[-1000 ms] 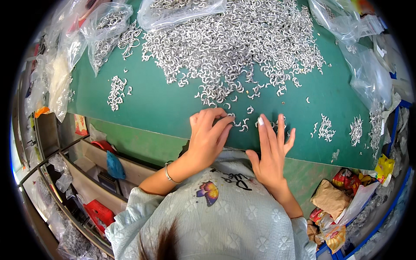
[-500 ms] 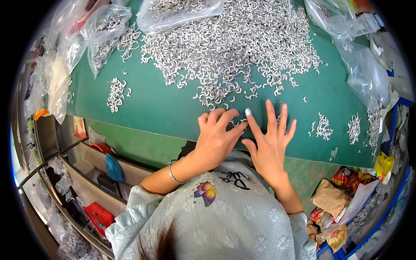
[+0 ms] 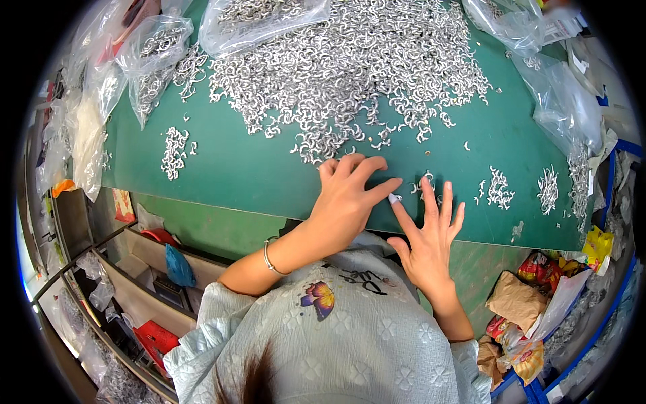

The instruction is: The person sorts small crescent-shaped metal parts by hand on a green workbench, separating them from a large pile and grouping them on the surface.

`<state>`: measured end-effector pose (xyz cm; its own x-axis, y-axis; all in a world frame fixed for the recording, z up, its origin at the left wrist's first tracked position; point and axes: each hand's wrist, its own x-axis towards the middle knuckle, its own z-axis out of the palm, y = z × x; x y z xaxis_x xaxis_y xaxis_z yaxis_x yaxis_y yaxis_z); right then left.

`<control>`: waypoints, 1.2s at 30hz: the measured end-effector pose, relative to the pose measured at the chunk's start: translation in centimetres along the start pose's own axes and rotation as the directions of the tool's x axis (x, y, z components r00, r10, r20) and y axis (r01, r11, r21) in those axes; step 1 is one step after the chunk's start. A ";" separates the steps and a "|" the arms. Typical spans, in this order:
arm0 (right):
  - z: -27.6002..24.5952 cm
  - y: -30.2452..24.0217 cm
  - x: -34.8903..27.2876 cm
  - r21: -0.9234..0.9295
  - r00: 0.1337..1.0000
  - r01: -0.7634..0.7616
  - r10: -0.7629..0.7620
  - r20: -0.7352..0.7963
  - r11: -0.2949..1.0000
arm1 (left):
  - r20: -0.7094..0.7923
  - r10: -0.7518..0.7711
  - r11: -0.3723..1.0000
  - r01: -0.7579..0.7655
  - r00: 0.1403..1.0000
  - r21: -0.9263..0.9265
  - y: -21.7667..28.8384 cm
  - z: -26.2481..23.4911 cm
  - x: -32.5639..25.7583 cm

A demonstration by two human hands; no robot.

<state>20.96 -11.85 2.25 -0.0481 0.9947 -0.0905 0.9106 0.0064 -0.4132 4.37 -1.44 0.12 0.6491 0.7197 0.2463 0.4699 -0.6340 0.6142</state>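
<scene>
A wide heap of small silvery curved metal pieces (image 3: 350, 74) covers the far middle of the green tabletop (image 3: 229, 165). At the heap's near edge, my left hand (image 3: 343, 202) is arched palm down, fingers bent and apart, its thumb pointing right. Its fingertips reach the closest pieces; nothing gripped shows. My right hand (image 3: 432, 246) lies low over the table with fingers spread. A white cover (image 3: 393, 198) sits on its index fingertip, beside a small piece. A few loose curved pieces (image 3: 422, 182) lie around its fingertips, partly hidden by them.
Small separate piles lie at the left (image 3: 174, 153) and right (image 3: 499, 188), with another pile (image 3: 548, 190) farther right. Clear plastic bags (image 3: 156, 64) line the table's far and side edges. Below the table are a drawer frame at left and paper packages (image 3: 517, 296) at right.
My left hand has shifted slightly forward, its thumb now farther right. The right hand has drawn a little back and right, with loose pieces at its fingertips. The whole view has shifted slightly.
</scene>
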 end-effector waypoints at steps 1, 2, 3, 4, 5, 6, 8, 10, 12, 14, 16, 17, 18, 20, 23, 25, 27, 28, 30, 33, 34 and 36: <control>-0.2 0.0 0.1 0.012 1.000 0.002 -0.002 -0.008 1.000 | 0.012 0.029 0.999 -0.030 0.999 0.030 0.0 0.3 0.1; -0.3 0.1 0.1 0.026 1.000 0.001 0.000 -0.018 1.000 | 0.019 0.017 0.999 -0.018 1.000 0.046 0.0 0.3 0.3; -0.2 0.1 0.2 0.020 1.000 0.000 0.000 0.001 1.000 | 0.026 0.004 0.998 -0.006 1.000 0.062 0.1 0.3 0.5; 0.0 0.0 0.5 0.015 1.000 0.000 0.000 0.019 1.000 | 0.031 -0.008 0.997 0.006 0.999 0.079 0.2 0.3 0.7; 0.1 0.0 0.6 0.010 0.999 0.000 0.000 0.038 1.000 | 0.019 -0.011 0.998 0.010 1.000 0.062 0.1 0.3 0.7; 0.1 0.1 0.4 0.010 0.999 -0.005 0.004 0.036 1.000 | 0.008 -0.014 0.999 0.013 1.000 0.045 0.0 0.1 0.7; -0.2 0.6 -0.2 0.008 0.999 -0.013 0.012 0.035 1.000 | -0.006 -0.021 1.000 0.021 1.000 0.023 -0.1 0.1 0.7; -0.5 1.1 -0.9 -0.003 0.999 -0.032 0.032 0.024 0.999 | -0.010 -0.030 0.999 0.030 0.999 0.013 -0.1 0.3 0.9; -0.6 1.8 -1.6 -0.010 0.999 -0.044 0.044 0.015 0.999 | 0.005 0.003 1.000 -0.003 1.000 -0.001 0.1 0.7 1.2; -0.5 2.6 -2.1 -0.014 0.999 -0.051 0.052 0.007 0.999 | 0.020 0.022 1.000 -0.022 1.000 -0.006 0.3 1.0 1.5; -0.5 3.0 -2.6 -0.012 0.999 -0.044 0.044 -0.004 0.999 | 0.035 0.027 1.000 -0.027 0.999 -0.001 0.6 1.3 1.9; -0.5 3.3 -2.8 -0.012 0.999 -0.039 0.039 -0.011 0.999 | 0.035 0.027 0.999 -0.026 0.999 -0.028 0.7 1.5 2.1; -0.5 3.6 -3.0 -0.012 0.999 -0.034 0.034 -0.018 0.999 | 0.035 0.028 0.998 -0.026 0.999 -0.054 0.8 1.8 2.2; -0.5 4.2 -3.4 -0.015 0.998 -0.047 0.047 -0.038 0.999 | 0.036 0.041 0.994 -0.037 0.999 -0.105 1.0 2.4 2.4; -1.1 5.4 -3.8 -0.042 0.994 -0.088 0.085 -0.062 0.995 | 0.025 0.062 0.987 -0.058 0.998 -0.152 1.4 2.8 2.6; -1.7 6.2 -4.0 -0.068 0.990 -0.121 0.116 -0.076 0.990 | 0.003 0.050 0.987 -0.049 0.999 -0.150 1.8 2.8 2.8; -2.1 7.0 -4.1 -0.108 0.983 -0.156 0.144 -0.110 0.982 | -0.016 0.010 0.987 -0.013 1.000 -0.163 2.1 2.7 2.7; -2.4 7.5 -4.1 -0.124 0.978 -0.181 0.166 -0.125 0.976 | -0.028 -0.012 0.986 0.008 1.000 -0.169 2.2 2.6 2.6; -2.6 8.3 -3.6 -0.167 0.965 -0.218 0.188 -0.180 0.961 | -0.042 -0.019 0.994 0.015 0.999 -0.104 1.9 1.6 2.2; -2.6 8.1 -2.5 -0.142 0.962 -0.217 0.186 -0.199 0.966 | -0.090 -0.087 0.996 0.087 0.992 -0.008 1.1 -0.1 0.6; -2.6 7.4 -2.1 -0.119 0.965 -0.196 0.169 -0.202 0.973 | -0.112 -0.119 0.992 0.122 0.987 0.024 0.9 -0.5 -0.1; -2.5 5.3 -0.9 -0.055 0.981 -0.125 0.115 -0.159 0.991 | -0.100 -0.208 0.976 0.214 0.973 0.049 0.7 -1.4 -1.4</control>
<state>26.88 -12.45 2.42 0.1229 0.9924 0.0078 0.9308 -0.1125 -0.3479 2.91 -2.49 1.25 0.4739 0.8605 0.1869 0.6265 -0.4786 0.6152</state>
